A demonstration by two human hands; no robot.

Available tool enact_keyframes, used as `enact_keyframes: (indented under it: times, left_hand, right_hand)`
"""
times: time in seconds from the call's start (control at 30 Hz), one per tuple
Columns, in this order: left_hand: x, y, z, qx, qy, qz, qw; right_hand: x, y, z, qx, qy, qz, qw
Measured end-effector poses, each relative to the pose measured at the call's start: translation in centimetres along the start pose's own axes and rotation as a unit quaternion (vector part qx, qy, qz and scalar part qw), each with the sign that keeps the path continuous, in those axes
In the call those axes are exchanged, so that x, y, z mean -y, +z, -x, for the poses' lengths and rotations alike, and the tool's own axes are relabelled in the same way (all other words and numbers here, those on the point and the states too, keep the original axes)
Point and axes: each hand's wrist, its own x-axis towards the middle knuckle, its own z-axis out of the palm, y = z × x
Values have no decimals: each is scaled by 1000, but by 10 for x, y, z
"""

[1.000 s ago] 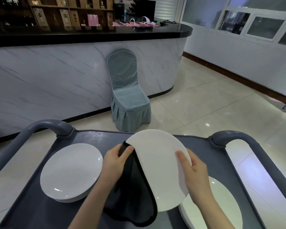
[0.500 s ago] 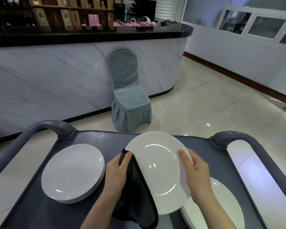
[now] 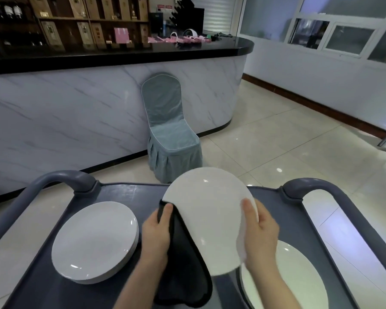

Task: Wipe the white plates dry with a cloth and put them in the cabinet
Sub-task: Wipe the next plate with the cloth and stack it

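Round white ceramic plate is tilted above the dark grey plastic cart tray, with each grip closed. The left hand pinches a black cloth against its left edge, and the right hand holds its right rim. On the tray, a white plate stack lies left and another white plate right.

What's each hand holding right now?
Left hand: pinches the dark cloth against the held plate.
Right hand: grips that plate's right edge.

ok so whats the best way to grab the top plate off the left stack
Probably its right rim, nearest the left hand. The top plate lies flat on its stack, so the face gives no hold; only the edge lets fingers slip under with a thumb on top. Free a hand first: the left hand pinches the cloth, the right hand grips the held plate.
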Motion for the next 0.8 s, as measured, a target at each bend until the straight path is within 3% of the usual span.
enact_keyframes:
  times: [0.07, 0.13, 0.27, 0.37, 0.47, 0.53, 0.6, 0.7, 0.8]
  left_hand:
    - [13, 11, 14, -51, -88, 76, 992]
    - [18, 10, 15, -62, -105, 70, 990]
    - [6, -13, -1, -35, 11, -20, 999]
    - [-9, -18, -10, 73, 142, -149, 976]
    - [-28, -10, -17, 223, 204, -249, 920]
    - [-32, -8, -18, 246, 220, -285, 900]
    - [-28, -13, -16, 194, 209, -243, 927]
    - [-9, -22, -8, 71, 163, -133, 975]
    - [5, -24, -5, 36, 92, -110, 989]
  right_hand:
    - [-9, 14, 15, -68, 47, -40, 996]
    - [-18, 14, 22, -36, 71, -38, 996]
    - [-15, -14, -9, 114, 57, 40, 991]
    - [6, -21, -33, 268, -12, 181, 946]
    - [12, -9, -31, 368, -95, 285, 880]
    - [9, -5, -26, 358, -138, 298, 874]
    - [8, -8, -28, 316, -130, 246, 907]
    - [2, -11, -31, 181, -53, 147, 971]
    - [-10, -10, -25, 133, 9, 122, 983]
